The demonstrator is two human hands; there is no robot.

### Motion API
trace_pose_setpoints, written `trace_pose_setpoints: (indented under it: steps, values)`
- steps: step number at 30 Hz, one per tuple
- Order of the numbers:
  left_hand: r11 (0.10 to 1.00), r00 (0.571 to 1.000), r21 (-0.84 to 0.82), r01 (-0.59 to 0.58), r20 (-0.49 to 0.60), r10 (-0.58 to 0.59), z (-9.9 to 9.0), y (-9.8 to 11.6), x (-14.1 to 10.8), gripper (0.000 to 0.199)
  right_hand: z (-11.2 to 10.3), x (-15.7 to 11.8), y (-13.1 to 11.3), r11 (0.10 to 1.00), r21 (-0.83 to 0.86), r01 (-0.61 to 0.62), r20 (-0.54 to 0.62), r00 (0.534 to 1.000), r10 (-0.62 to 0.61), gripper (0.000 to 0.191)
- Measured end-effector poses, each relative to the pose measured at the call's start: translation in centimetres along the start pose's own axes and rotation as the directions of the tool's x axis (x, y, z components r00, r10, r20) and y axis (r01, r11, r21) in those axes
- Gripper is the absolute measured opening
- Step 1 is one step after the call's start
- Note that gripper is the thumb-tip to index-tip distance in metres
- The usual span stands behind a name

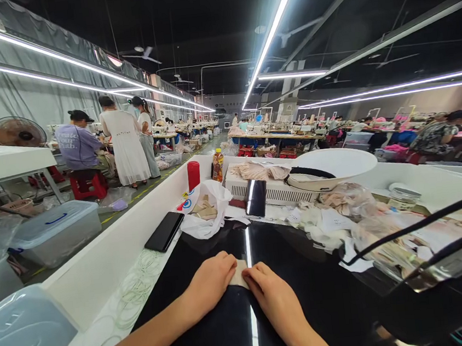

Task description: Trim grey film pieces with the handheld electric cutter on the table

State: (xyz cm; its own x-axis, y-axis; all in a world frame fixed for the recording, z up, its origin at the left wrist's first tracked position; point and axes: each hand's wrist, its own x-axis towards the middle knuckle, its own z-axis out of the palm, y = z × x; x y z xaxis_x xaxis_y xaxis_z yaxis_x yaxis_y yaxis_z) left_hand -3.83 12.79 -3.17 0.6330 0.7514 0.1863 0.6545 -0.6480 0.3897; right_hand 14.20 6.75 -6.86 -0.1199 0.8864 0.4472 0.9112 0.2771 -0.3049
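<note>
A small piece of beige fabric [238, 274] lies between my hands on the glossy black work surface [215, 334]. My left hand [211, 282] grips its left edge, fingers closed together. On the opposite edge, the thumb and fingers of my right hand [270, 287] pinch the fabric. Beyond my hands sits a white plastic bag [201, 228] with beige fabric pieces [205, 209] inside. A dark phone [255, 198] leans against a white vented box [271, 185], and a black tablet-like device [165, 231] rests to the left.
Loose pale cords [139, 282] lie along the left white wall [129, 225]. Plastic bags and fabric scraps [343, 216] pile up at right, near black cables [418, 225]. At the back stand a drink bottle [217, 166], a red cylinder [193, 175] and a round white lamp [333, 165]. People [124, 140] stand beyond.
</note>
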Motion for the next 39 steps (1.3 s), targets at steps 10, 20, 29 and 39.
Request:
trace_pose_setpoints:
  steps: [10,20,29,39]
  values:
    - [0.999,1.0,0.037,-0.01,-0.021,0.011,0.7,-0.4,0.4,0.021,0.6,-0.7,-0.4,0.947,-0.313,0.074,-0.034,0.995,-0.09,0.025]
    - [0.998,0.995,0.056,-0.022,-0.099,0.027,1.2,-1.0,0.3,0.023,1.0,-0.1,-0.7,0.914,-0.402,0.059,-0.156,0.979,-0.131,0.021]
    - [0.998,0.976,-0.041,-0.04,-0.216,0.03,1.1,-2.1,0.4,0.019,1.3,0.3,-0.6,0.959,-0.279,0.054,-0.257,0.958,-0.129,0.02]
    - [0.983,0.927,-0.114,-0.145,-0.362,0.095,0.4,-2.0,0.2,0.024,-5.3,-5.3,-0.1,0.955,-0.11,0.277,-0.156,0.944,-0.292,0.019]
